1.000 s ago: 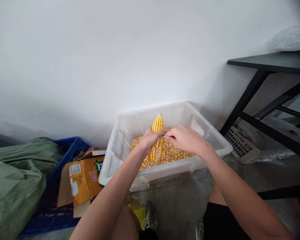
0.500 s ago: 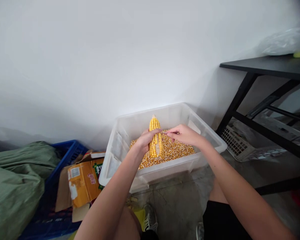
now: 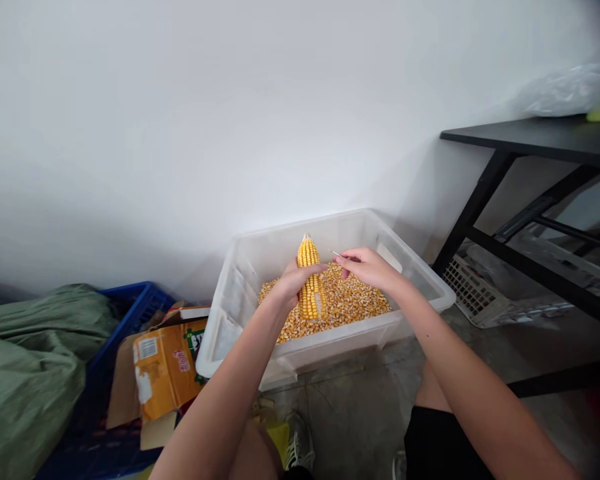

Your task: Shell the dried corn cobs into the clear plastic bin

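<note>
My left hand [image 3: 296, 279] is closed round a yellow ear of corn [image 3: 309, 253], its thumb lying across the front. The ear's pointed tip faces away from me, and a bare strip without kernels shows near its lower right. To the right of the ear, my right hand [image 3: 363, 262] pinches a thin metal pick [image 3: 335, 253] whose point is directed up and left, apart from the corn. Most of the pick's handle is hidden by the fingers. Beneath both hands, loose corn kernels [image 3: 353, 300] cover the bottom of a translucent plastic bin [image 3: 330, 333].
A black table [image 3: 520, 139] with a clear plastic bag [image 3: 570, 90] on it stands at right, a white crate [image 3: 473, 287] below. At left are a torn cardboard box [image 3: 165, 373], a blue crate [image 3: 125, 320] and green cloth [image 3: 30, 360]. A white wall [image 3: 280, 113] rises behind.
My right hand has drawn slightly up and away from the ear, and the pick's tip now shows free of it. The left hand still holds the ear, turned a little.
</note>
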`<state>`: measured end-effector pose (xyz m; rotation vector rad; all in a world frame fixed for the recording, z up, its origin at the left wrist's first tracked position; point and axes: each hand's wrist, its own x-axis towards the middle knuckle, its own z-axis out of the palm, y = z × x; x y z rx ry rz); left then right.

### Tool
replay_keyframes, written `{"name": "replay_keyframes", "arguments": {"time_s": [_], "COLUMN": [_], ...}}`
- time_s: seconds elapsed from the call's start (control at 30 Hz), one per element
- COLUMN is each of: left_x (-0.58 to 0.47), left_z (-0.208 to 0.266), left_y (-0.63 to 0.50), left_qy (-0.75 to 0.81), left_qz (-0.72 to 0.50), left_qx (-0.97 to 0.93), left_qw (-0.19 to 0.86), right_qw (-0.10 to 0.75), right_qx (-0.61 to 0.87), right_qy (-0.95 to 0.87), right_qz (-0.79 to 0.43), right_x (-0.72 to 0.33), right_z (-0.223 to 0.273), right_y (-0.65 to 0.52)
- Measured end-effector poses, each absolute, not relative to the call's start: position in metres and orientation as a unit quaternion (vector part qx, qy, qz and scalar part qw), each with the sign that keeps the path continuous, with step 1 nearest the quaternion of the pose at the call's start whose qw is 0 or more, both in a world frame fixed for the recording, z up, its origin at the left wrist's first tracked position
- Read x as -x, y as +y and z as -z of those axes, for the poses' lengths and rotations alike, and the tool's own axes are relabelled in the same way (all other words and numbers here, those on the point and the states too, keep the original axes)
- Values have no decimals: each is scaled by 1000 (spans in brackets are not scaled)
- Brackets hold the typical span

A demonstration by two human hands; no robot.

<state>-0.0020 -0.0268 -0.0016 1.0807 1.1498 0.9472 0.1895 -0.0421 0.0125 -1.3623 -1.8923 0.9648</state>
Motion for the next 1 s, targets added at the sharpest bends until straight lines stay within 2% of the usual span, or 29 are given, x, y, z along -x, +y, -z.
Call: {"name": "replay_keyframes", "arguments": {"time_s": [0.3,0.57,0.83,1.0], "left_x": [5,2,5,3], "left_z": [4,0,2,2], "left_y": [-29,-28,-32,-32], "left_qy": [531,509,491,482], "left_qz": [-408,-419,-416,-454], "left_qx": [-483,-462,-516,-533], "left_qw": [565,593,565,526], "right_qw": [309,274,262,261], "right_qx": [516,520,535,541], "right_qy": [-709,-726,-740,-740], "right_qz": [-369,-357,-312,-301], "right_x": [-188,-188,-192,-194], "right_z": [-13,-12,-11,-14], "right_y": [-39,-39,-38,-39]}}
